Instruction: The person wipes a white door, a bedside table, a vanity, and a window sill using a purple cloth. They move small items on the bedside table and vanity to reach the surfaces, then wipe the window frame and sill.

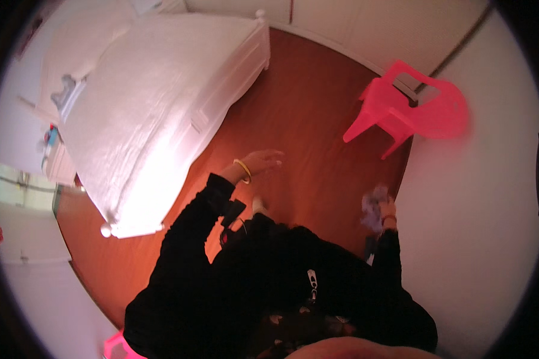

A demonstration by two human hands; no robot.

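Observation:
My left hand (262,163) reaches out over the reddish-brown floor with its fingers stretched and nothing in it. A yellow bangle (244,171) circles that wrist, and a dark device is strapped to the forearm. At the right, close to the white wall, my right hand (388,210) is closed round a crumpled greyish-purple cloth (375,206). The cloth bunches up beside the fingers and hangs down a little. A thin reddish band (389,219) sits on the right wrist. Both arms wear black sleeves.
A bed (156,90) with a pale cover fills the upper left. A pink plastic chair (401,113) stands by the wall at the upper right. Part of another pink thing (118,347) shows at the lower left. White walls (473,197) bound the reddish-brown floor (305,90).

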